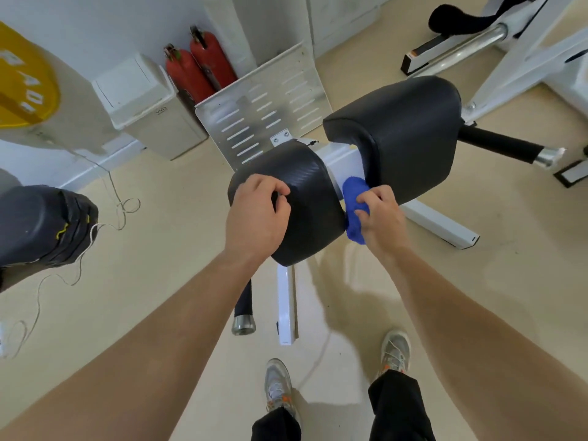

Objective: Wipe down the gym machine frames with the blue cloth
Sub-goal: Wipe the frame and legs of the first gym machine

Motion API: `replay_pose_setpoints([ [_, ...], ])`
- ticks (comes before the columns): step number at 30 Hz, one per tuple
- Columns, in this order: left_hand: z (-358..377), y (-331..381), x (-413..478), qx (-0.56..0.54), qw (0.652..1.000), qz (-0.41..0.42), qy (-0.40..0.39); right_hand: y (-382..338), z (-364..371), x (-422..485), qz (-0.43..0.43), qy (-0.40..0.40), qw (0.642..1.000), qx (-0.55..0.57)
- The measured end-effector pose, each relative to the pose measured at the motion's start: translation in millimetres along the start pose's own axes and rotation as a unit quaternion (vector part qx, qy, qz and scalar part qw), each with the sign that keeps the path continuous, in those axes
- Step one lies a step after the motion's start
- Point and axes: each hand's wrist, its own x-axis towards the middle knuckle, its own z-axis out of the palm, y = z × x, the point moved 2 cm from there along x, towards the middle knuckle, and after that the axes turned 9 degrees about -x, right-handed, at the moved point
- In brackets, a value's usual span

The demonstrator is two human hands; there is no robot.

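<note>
A white gym machine frame (345,160) carries two black pads. My left hand (259,211) rests on top of the near pad (305,198), its fingers curled on the pad's surface. My right hand (380,211) grips a bunched blue cloth (353,205) in the gap between the near pad and the far pad (401,135), against the white frame bar there. The lower part of the cloth hangs below my fingers.
A slotted white footplate (264,106) stands behind the pads. Two red fire extinguishers (200,66) and a white bin (149,103) sit by the wall. Black handles (499,144) stick out to the sides. Another white machine (509,43) is at back right. My feet (394,351) stand below.
</note>
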Motion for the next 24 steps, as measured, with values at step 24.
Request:
replay_pose_setpoints([
  [24,91.6,-86.1,-349.0,-0.281,0.897,-0.313,-0.136,-8.5,44.5,-275.3,-0.026,-0.374,0.926,-0.036],
])
